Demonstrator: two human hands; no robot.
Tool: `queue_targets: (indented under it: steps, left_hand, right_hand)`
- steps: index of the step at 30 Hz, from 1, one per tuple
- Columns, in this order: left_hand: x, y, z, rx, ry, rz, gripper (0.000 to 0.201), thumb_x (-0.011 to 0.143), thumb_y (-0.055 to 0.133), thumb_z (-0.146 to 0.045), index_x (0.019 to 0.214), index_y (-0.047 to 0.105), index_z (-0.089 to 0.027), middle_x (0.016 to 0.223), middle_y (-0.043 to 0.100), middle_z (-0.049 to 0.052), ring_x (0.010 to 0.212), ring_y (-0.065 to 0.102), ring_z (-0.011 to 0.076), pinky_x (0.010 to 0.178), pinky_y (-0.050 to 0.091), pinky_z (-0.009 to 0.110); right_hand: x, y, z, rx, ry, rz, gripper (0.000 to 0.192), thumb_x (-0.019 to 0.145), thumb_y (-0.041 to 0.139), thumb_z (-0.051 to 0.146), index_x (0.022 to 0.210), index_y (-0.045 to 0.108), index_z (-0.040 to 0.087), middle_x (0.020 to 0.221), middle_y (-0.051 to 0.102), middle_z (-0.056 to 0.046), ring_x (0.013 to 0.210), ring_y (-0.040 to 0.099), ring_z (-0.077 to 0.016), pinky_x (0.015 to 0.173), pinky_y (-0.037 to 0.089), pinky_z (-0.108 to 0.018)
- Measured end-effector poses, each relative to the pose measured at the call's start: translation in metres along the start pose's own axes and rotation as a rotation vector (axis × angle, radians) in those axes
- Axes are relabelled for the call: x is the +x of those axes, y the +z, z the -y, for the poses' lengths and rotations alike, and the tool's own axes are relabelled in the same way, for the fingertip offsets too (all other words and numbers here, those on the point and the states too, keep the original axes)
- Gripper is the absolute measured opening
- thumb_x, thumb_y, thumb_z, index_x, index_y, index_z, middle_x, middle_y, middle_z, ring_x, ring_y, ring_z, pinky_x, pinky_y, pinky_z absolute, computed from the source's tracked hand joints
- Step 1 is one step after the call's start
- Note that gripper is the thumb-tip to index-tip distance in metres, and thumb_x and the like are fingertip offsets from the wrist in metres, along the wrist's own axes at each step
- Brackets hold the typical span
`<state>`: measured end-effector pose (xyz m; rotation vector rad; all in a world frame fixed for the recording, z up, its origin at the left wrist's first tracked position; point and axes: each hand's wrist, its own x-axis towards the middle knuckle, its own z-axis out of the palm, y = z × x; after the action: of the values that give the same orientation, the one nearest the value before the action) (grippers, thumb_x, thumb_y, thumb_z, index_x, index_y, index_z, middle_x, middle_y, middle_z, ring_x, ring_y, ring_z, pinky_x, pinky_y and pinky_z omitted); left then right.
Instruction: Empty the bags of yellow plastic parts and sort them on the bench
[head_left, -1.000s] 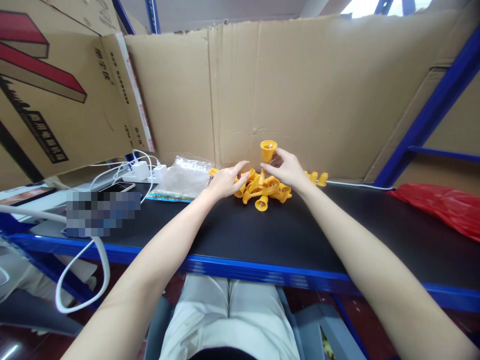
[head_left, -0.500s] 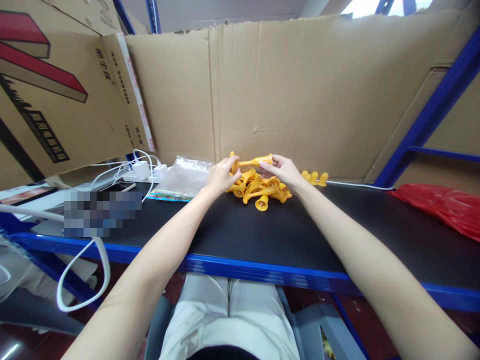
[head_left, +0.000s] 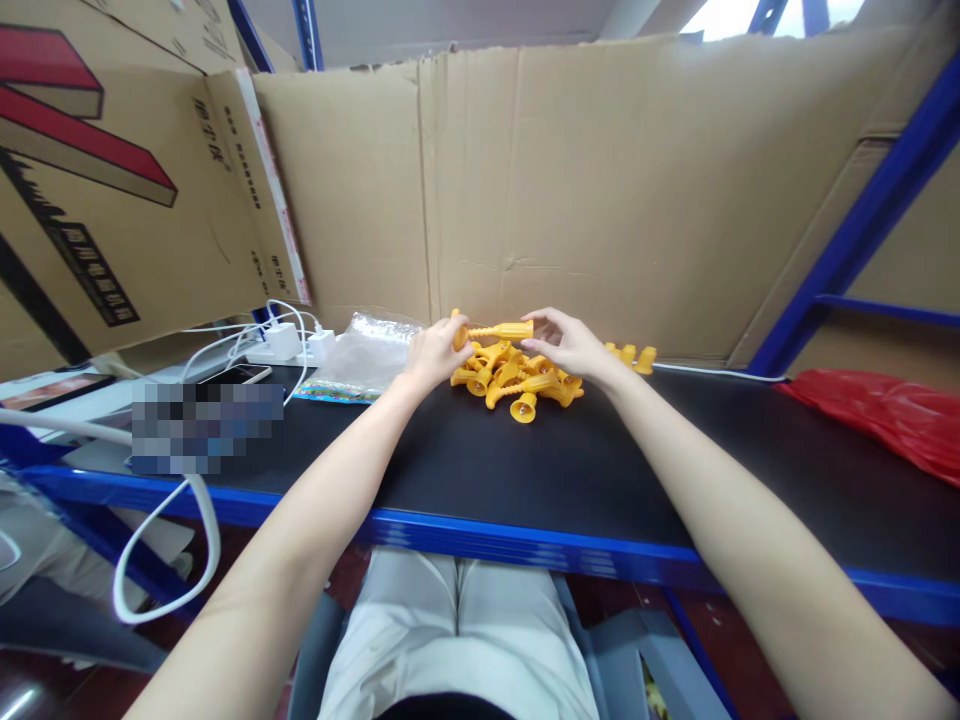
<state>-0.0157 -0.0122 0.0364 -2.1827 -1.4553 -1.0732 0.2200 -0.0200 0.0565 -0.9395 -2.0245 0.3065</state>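
Observation:
A yellow plastic piece (head_left: 514,330) with a thin twisted stem and a wider, cup-like end is held level above a pile of similar pieces. My left hand (head_left: 435,352) is closed around its left end, where another yellow part sticks up by the fingers. At the wide right end, the thumb and fingers of my right hand (head_left: 568,345) close about the rim. Below both hands lies the pile of yellow plastic pieces (head_left: 517,375), some with their hollow ends facing me. Several small yellow cups (head_left: 637,358) stand behind my right wrist, partly hidden.
A clear plastic bag (head_left: 364,350) lies left of the pile, near white chargers and cables (head_left: 281,340). A red plastic bag (head_left: 877,405) rests at the right. Cardboard (head_left: 600,190) walls the back of the black tabletop (head_left: 517,470), which has a blue front edge (head_left: 525,540).
The held piece has shifted slightly left and down, with my left hand. My right hand's fingers have slid to the outer end of the piece. The pile looks the same.

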Motion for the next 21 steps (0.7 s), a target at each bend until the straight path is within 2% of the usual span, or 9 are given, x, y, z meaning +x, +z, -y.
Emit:
queue_targets:
  steps: [3, 7, 11, 15, 21]
  left_hand:
    - [0.000, 0.000, 0.000, 0.000, 0.017, 0.021, 0.033, 0.080, 0.053, -0.031, 0.111, 0.059, -0.022, 0.100, 0.067, 0.006, 0.086, 0.062, 0.0199, 0.073, 0.044, 0.029]
    - [-0.002, -0.003, -0.004, 0.020, 0.054, 0.040, 0.032, 0.079, 0.053, -0.030, 0.109, 0.060, -0.021, 0.097, 0.068, 0.006, 0.084, 0.063, 0.0205, 0.070, 0.044, 0.028]
    - [-0.003, -0.006, -0.012, 0.026, 0.118, 0.062, 0.032, 0.079, 0.054, -0.029, 0.109, 0.060, -0.021, 0.103, 0.067, 0.007, 0.087, 0.063, 0.0203, 0.070, 0.044, 0.027]
    - [-0.004, -0.007, -0.021, 0.000, 0.141, 0.058, 0.034, 0.079, 0.054, -0.027, 0.112, 0.059, -0.020, 0.106, 0.067, 0.008, 0.090, 0.063, 0.0198, 0.072, 0.044, 0.027]
    - [-0.002, -0.006, -0.023, -0.023, 0.085, 0.033, 0.029, 0.079, 0.054, -0.029, 0.106, 0.061, -0.021, 0.097, 0.068, 0.007, 0.085, 0.063, 0.0201, 0.072, 0.044, 0.029]
  right_hand:
    - [-0.003, -0.004, -0.001, -0.323, -0.156, -0.032, 0.030, 0.080, 0.059, 0.028, 0.108, 0.054, 0.020, 0.089, 0.061, -0.006, 0.073, 0.055, -0.0172, 0.067, 0.043, -0.032]
    - [-0.006, -0.002, 0.004, -0.591, -0.301, -0.008, 0.024, 0.082, 0.054, 0.025, 0.105, 0.054, 0.019, 0.105, 0.061, -0.010, 0.095, 0.055, -0.0238, 0.080, 0.038, -0.037]
    - [-0.007, 0.007, 0.009, -0.708, -0.300, 0.032, 0.022, 0.086, 0.050, 0.033, 0.101, 0.057, 0.019, 0.102, 0.065, -0.010, 0.097, 0.054, -0.0260, 0.087, 0.031, -0.042]
    - [-0.007, 0.013, 0.010, -0.730, -0.261, 0.063, 0.022, 0.087, 0.046, 0.029, 0.102, 0.058, 0.018, 0.098, 0.067, -0.010, 0.090, 0.057, -0.0247, 0.087, 0.030, -0.042]
    - [-0.006, 0.010, 0.017, -0.853, -0.270, -0.061, 0.017, 0.085, 0.043, 0.019, 0.096, 0.056, 0.018, 0.091, 0.065, -0.010, 0.087, 0.054, -0.0250, 0.088, 0.028, -0.042]
